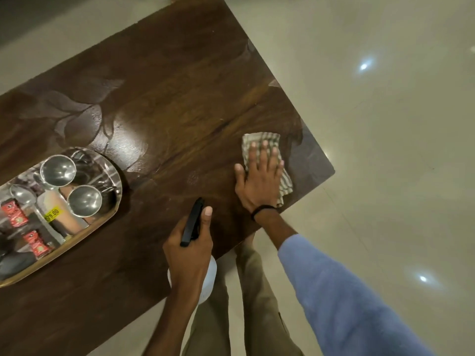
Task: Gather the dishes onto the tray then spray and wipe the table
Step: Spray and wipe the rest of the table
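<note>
My right hand (259, 176) lies flat, fingers spread, pressing a striped cloth (284, 179) onto the dark wooden table (180, 104) near its right corner. My left hand (189, 249) grips a spray bottle (191, 222) with a black head and white body, held above the table's near edge. At the left, a shiny oval tray (113, 199) holds two steel cups (58, 170) (84, 200), a spoon (21, 194) and red packets (11, 211).
The table's right corner and near edge border a glossy pale tiled floor (385, 150) with light reflections. My legs in tan trousers (231, 304) stand close against the near edge. The tray runs off the left side of the view.
</note>
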Motion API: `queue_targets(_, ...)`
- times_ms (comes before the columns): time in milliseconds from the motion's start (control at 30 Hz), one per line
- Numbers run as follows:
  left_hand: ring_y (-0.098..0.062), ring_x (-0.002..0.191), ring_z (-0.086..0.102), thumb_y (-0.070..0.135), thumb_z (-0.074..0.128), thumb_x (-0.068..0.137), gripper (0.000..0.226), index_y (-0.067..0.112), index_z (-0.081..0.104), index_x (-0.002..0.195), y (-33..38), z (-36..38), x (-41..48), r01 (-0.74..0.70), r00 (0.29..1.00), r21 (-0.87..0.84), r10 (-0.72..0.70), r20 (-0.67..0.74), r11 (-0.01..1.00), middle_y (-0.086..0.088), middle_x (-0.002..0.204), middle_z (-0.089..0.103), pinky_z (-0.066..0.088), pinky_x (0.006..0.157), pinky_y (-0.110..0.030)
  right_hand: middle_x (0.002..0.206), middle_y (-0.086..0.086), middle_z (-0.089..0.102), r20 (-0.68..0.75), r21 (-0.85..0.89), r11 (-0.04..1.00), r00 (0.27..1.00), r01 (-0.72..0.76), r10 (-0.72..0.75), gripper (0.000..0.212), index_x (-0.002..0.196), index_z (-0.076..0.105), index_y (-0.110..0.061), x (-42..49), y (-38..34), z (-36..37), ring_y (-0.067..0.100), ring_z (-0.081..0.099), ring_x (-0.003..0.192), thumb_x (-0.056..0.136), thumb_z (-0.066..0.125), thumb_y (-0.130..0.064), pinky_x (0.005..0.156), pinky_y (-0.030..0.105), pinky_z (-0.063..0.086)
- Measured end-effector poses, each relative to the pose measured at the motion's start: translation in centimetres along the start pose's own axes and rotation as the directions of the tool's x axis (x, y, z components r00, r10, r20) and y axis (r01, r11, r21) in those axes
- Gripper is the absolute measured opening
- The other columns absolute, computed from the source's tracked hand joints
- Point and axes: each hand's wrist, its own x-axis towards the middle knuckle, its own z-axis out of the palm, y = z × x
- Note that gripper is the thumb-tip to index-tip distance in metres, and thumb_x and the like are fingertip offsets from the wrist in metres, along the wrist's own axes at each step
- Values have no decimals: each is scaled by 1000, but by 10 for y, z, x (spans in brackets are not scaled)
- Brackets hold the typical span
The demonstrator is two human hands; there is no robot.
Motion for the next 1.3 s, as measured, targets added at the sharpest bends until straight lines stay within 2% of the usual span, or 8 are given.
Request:
queue_targets(167, -7, 79, 71, 52, 67, 82, 33, 21, 76, 90, 15, 24, 0, -12, 1000, 44, 10, 28, 999, 5, 81, 75, 56, 75, -30, 166, -1, 16, 103, -13, 926, 921, 378, -375, 62, 157, 20, -32, -63, 30, 5, 27, 5, 155, 102, 38, -51, 121, 56, 14)
queue_targets(333, 4, 77, 68, 53, 65, 79, 14, 39, 66, 81, 35, 39, 9, -6, 999, 62, 2, 52, 998, 20, 73, 72, 51, 70, -14, 164, 9, 23, -5, -64, 997, 999, 36, -37, 60, 156, 25, -24, -17, 111, -19, 31, 16, 153, 101, 33, -48, 121, 56, 15)
queue_targets(467, 5, 85, 68, 51, 66, 82, 29, 25, 74, 93, 38, 53, 17, -9, 999, 48, 7, 39, 999, 13, 82, 74, 48, 75, -5, 167, 8, 10, -63, -12, 980, 978, -198, 197, 70, 159, 11, -24, 52, 96, -33, 31, 3, 154, 100, 25, -59, 122, 56, 9)
queue_targets(700, 3, 90, 68, 55, 64, 81, 48, 15, 75, 104, 54, 72, 22, -4, 999, 41, 2, 41, 999, 7, 91, 75, 49, 78, -7, 167, -2, 9, 99, -56, 955, 954, 291, -284, 66, 158, 11, -33, -23, 115, -24, 27, 4, 155, 100, 33, -56, 119, 58, 15)
queue_targets(867, 12, 82, 65, 49, 64, 82, 36, 18, 73, 97, 56, 80, 22, -5, 998, 47, 2, 60, 999, 22, 77, 70, 46, 71, -1, 167, 1, 11, 29, -29, 999, 999, 18, -18, 63, 158, 12, -32, 10, 157, -35, 26, 5, 155, 101, 29, -52, 123, 55, 11)
queue_targets(1033, -2, 89, 70, 52, 64, 82, 42, 16, 75, 102, 48, 82, 19, -6, 1000, 28, 6, 29, 1000, 8, 91, 75, 53, 82, -22, 167, 4, 13, -29, 20, 977, 977, -213, 213, 71, 159, 9, -25, 56, 113, -35, 30, 6, 154, 100, 23, -62, 123, 54, 10)
queue_targets(1200, 0, 91, 70, 51, 65, 81, 43, 16, 75, 103, 48, 77, 11, 15, 1000, 19, -16, 8, 1000, 8, 92, 76, 54, 82, -16, 167, 5, 9, 61, -76, 969, 972, 233, -229, 72, 159, 13, -24, 14, 110, -30, 32, 3, 154, 99, 32, -60, 122, 56, 11)
queue_targets(1300, 3, 84, 69, 47, 67, 81, 29, 22, 75, 93, 54, 73, 6, 15, 1000, 23, -14, -16, 1000, 13, 83, 74, 50, 76, -8, 167, 4, 14, 73, -80, 966, 968, 245, -239, 70, 159, 15, -25, 27, 117, -34, 32, 8, 154, 99, 34, -57, 120, 57, 16)
